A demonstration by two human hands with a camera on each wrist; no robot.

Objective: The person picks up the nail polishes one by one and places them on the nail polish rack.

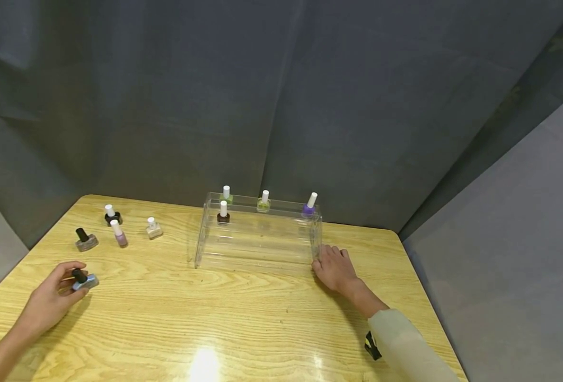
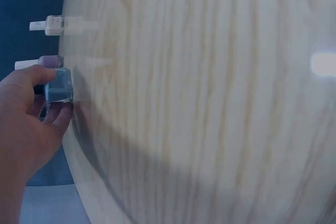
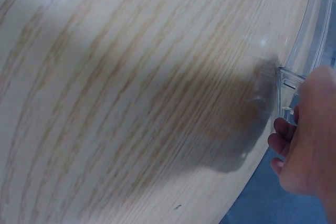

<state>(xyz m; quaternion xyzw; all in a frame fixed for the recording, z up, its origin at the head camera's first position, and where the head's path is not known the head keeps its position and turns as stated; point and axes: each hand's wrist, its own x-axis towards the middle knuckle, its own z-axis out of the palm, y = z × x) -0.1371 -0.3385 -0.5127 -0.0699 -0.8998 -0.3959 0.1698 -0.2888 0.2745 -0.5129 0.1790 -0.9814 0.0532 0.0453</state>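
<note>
My left hand (image 1: 50, 300) pinches a blue nail polish bottle (image 1: 86, 281) with a black cap between thumb and fingers, at the left of the table. In the left wrist view the same bottle (image 2: 59, 86) shows between the fingertips. My right hand (image 1: 335, 269) holds the front right corner of a clear tiered display rack (image 1: 257, 261), fingers curled at its side. The right wrist view shows the end of the rack (image 3: 286, 85) beside the thumb. On the upper tiers stand a green bottle (image 1: 226, 199), a yellow-green bottle (image 1: 263, 205), a purple bottle (image 1: 308, 209) and a dark brown bottle (image 1: 223, 217).
Beyond my left hand stand a grey bottle (image 1: 87, 243) with a black cap, a black bottle (image 1: 113, 217), a lilac bottle (image 1: 121, 240) and a beige bottle (image 1: 154, 230). A dark curtain (image 1: 281, 106) hangs behind the wooden table (image 1: 191, 313).
</note>
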